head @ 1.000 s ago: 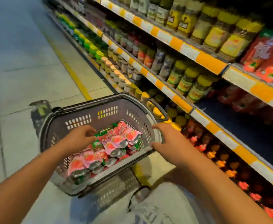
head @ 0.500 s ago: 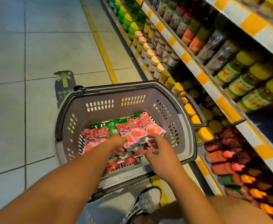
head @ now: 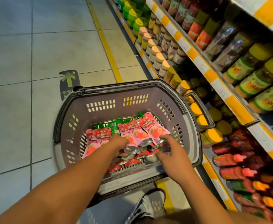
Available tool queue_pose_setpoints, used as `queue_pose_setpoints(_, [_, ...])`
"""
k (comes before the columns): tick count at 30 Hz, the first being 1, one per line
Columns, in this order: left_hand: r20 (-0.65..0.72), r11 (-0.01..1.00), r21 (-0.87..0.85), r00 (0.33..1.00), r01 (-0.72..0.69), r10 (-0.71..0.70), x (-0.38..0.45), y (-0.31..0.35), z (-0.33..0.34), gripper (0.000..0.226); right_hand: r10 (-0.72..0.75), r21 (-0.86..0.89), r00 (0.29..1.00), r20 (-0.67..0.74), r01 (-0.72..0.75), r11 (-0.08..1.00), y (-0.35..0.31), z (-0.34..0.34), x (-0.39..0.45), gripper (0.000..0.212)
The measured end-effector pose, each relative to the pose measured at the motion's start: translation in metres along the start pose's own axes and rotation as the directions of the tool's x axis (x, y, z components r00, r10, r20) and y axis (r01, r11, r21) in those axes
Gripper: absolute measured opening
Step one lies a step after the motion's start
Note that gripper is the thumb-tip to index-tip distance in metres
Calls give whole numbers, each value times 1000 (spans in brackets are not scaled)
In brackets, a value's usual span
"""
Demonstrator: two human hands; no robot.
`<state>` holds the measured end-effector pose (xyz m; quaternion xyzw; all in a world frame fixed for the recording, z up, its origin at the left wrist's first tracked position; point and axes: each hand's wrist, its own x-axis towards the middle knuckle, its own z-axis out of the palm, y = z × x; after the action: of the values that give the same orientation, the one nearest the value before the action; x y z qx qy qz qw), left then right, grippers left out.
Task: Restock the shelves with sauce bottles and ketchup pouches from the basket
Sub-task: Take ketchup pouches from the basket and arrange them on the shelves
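Note:
A grey plastic basket (head: 126, 85) stands on the floor in front of me. It holds several pink and red ketchup pouches (head: 150, 126) and some green ones (head: 114, 127). My left hand (head: 118, 145) reaches into the basket, its fingers curled round the silver bottom ends of pouches in the middle. My right hand (head: 168, 148) is also inside, its fingers spread and its fingertips touching the bottom of the rightmost pink pouch. Red sauce bottles (head: 229, 160) lie in rows on the lowest shelf to the right.
Shelves (head: 213, 78) with orange and white price strips run along the right, packed with yellow-lidded and beige-lidded jars. The basket's right handle (head: 203, 109) hangs close to the lowest shelf. A yellow floor line (head: 106, 46) runs beside the shelves. My shoe (head: 148, 206) is under the basket's near edge.
My right hand left the basket's right rim and went down onto the pouches. My left hand pushed further in among them. The view tilted down toward the basket.

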<state>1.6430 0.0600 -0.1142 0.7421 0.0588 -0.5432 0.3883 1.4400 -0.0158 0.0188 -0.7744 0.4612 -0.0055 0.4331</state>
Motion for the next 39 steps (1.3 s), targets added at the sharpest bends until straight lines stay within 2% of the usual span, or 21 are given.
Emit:
queue_pose_setpoints(3, [-15, 999, -37, 1000, -10, 10, -29, 2, -17, 20, -1, 10, 1000, -3, 1, 1000, -1, 0, -1, 50])
queue_pose_setpoints(6, [30, 994, -104, 999, -19, 23, -63, -6, -35, 25, 2, 41, 1000, 8, -3, 999, -3, 1, -4, 46])
queue_pose_setpoints(11, [127, 968, -161, 969, -192, 213, -122, -15, -41, 25, 4, 157, 1000, -11, -3, 988, -4, 2, -8, 36])
queue_pose_setpoints(14, [228, 933, -187, 910, -308, 347, -150, -9, -34, 24, 67, 362, 998, 2, -63, 930, -11, 0, -12, 34])
queue_pose_setpoints(16, [284, 905, -186, 861, -383, 423, -162, -3, -23, 23, 102, 556, 993, 66, -121, 822, -14, -1, -14, 34])
queue_pose_setpoints(18, [335, 879, -171, 813, -445, 476, -172, 4, -9, 23, 75, 680, 990, 117, -135, 721, -18, -4, -17, 29])
queue_pose_setpoints(22, [427, 805, -38, 719, -592, 549, -179, 20, 6, 19, 77, 781, 994, 81, -111, 614, -17, -18, -26, 25])
queue_pose_setpoints(25, [431, 647, 145, 636, -749, 640, -176, 33, 10, 16, 111, 792, 994, 15, -79, 605, -8, -26, -28, 24])
queue_pose_setpoints(26, [390, 654, 148, 652, -742, 650, -171, 37, 10, 16, 126, 789, 992, -1, -77, 610, -5, -27, -29, 24])
queue_pose_setpoints(29, [225, 814, 15, 795, -581, 564, -139, 47, 5, 16, 144, 787, 989, -23, -71, 612, 3, -33, -29, 25])
queue_pose_setpoints(31, [135, 901, -66, 891, -428, 433, -103, 47, 1, 13, 152, 792, 988, -32, -68, 607, 8, -36, -29, 25])
queue_pose_setpoints(33, [93, 956, -141, 958, -258, 272, -65, 39, -1, 5, 153, 790, 988, -34, -67, 610, 12, -37, -29, 24])
queue_pose_setpoints(36, [23, 990, -102, 994, -103, 106, -21, 21, 4, 5, 141, 781, 990, -25, -69, 621, 13, -37, -29, 25])
queue_pose_setpoints(39, [-3, 999, -17, 999, -51, 51, 10, 3, 21, 27, 124, 769, 992, -11, -71, 635, 14, -38, -29, 23])
